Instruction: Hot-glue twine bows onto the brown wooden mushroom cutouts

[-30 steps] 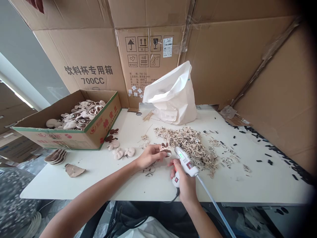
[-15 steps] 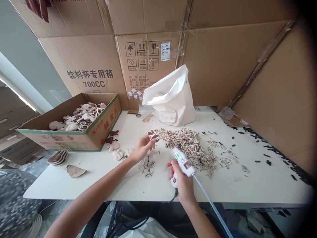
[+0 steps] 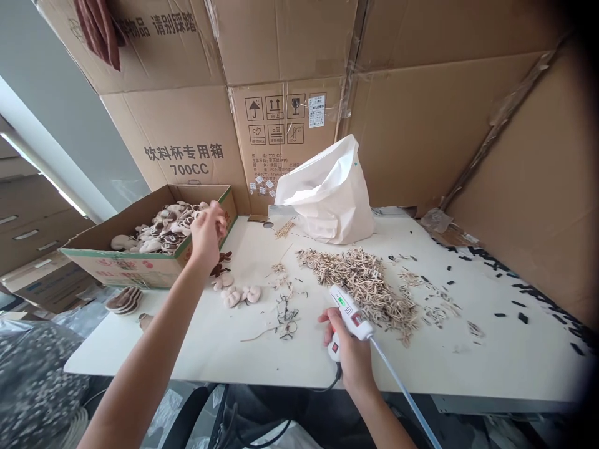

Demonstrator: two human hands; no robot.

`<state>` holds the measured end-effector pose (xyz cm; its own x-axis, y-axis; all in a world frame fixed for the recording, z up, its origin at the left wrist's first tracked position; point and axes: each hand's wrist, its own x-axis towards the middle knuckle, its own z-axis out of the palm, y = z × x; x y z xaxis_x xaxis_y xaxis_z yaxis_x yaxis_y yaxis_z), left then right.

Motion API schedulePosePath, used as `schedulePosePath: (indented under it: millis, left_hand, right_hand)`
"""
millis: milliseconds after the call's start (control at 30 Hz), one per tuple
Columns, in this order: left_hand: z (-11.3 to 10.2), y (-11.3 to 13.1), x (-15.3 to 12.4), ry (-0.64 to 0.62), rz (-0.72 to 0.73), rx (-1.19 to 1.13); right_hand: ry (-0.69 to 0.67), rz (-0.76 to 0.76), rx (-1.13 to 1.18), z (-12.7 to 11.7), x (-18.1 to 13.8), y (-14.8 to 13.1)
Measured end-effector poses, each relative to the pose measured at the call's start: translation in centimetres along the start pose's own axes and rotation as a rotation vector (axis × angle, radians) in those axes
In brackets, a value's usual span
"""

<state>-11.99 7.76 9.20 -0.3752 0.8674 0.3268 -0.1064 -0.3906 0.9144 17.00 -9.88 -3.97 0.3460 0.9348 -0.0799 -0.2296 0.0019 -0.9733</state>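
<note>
My left hand point(image 3: 207, 229) reaches out over the near right corner of an open cardboard box point(image 3: 140, 260) filled with cream and brown plush pieces point(image 3: 161, 227). Its fingers curl downward and are smeared, so I cannot see whether anything is in them. My right hand point(image 3: 352, 358) rests at the table's front edge, closed round a white glue gun point(image 3: 349, 310) whose nozzle points away from me; a clear glue stick point(image 3: 402, 393) sticks out of its back. Between the hands lie a few cream pieces point(image 3: 239, 294) and brown pieces point(image 3: 219, 267) on the white table point(image 3: 468, 362).
A heap of small tan bows point(image 3: 365, 277) lies beyond the glue gun. A white bag point(image 3: 327, 196) stands at the back. Twine scraps point(image 3: 285, 312) and black bits point(image 3: 508, 305) litter the top. Big cardboard boxes point(image 3: 421, 125) wall the back and right. Stacked brown pieces point(image 3: 122, 299) lie left of the table.
My left hand carried the small plush piece from beside the glue gun up and left to the box. The right hand and the glue gun have barely moved. The camera has tilted.
</note>
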Motion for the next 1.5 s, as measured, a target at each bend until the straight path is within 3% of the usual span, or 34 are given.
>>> schedulePosePath:
  millis: [200, 300, 400, 533, 600, 733, 833, 1033, 1200, 1367, 1500]
  left_hand:
    - [1.1, -5.5, -3.8, -0.215, -0.121, 0.207]
    - [1.9, -7.0, -4.4, -0.365, -0.141, 0.344]
    - [1.5, -7.3, -4.3, -0.492, -0.033, 0.543]
    - [-1.0, -7.0, -3.9, -0.539, 0.151, 0.792]
    - [-2.5, -6.6, -3.7, -0.714, 0.11, 0.916]
    - [-4.0, -5.5, -3.4, -1.122, -0.133, 0.873]
    - [-4.0, -5.3, -3.6, -1.239, -0.198, 0.892]
    - [-2.9, -6.1, -4.5, -1.164, -0.182, 0.954]
    - [-2.2, -6.3, -4.9, -1.042, -0.164, 0.86]
    - [-2.2, -6.3, -4.9, -1.047, -0.213, 0.711]
    - [-1.9, -6.6, -5.1, -0.924, -0.225, 0.569]
  right_hand:
    - [0.025, 0.033, -0.048, 0.1, -0.4, -0.7]
    - [0.013, 0.04, -0.076, 0.1, -0.6, -1.0]
    - [0.006, 0.04, -0.084, 0.1, -0.7, -1.2]
    - [-0.008, 0.041, -0.039, 0.0, -0.7, -0.9]
    - [-0.013, 0.059, -0.03, -0.1, -0.7, -0.7]
    - [-0.039, 0.066, -0.013, -0.2, -0.8, -0.6]
    - [-0.049, 0.043, 0.007, -0.1, -0.8, -0.6]
    - [-0.068, 0.006, -0.003, -0.1, -0.4, -0.4]
    - [-0.056, 0.012, -0.011, -0.2, -0.3, 0.0]
    - [-0.075, 0.012, -0.026, -0.4, -0.2, 0.2]
    - [-0.069, 0.022, -0.023, -0.3, -0.2, 0.2]
